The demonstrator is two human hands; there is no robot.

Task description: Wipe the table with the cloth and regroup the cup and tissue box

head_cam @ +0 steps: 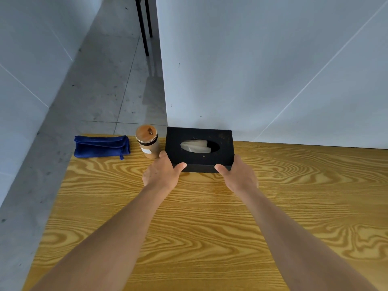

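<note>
Holding the one black tissue box (199,148) at the worktop's (189,227) far edge, I see my left hand (161,175) and right hand (238,177) each in a grip on a near corner. One lidded cup (148,142) stands just left, then one folded blue cloth (101,146).

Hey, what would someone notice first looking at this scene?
Two bare hands, left hand and right hand, grip the near corners of a black tissue box at the wooden table's far edge. Left of it stand a brown lidded cup and a folded blue cloth.
</note>
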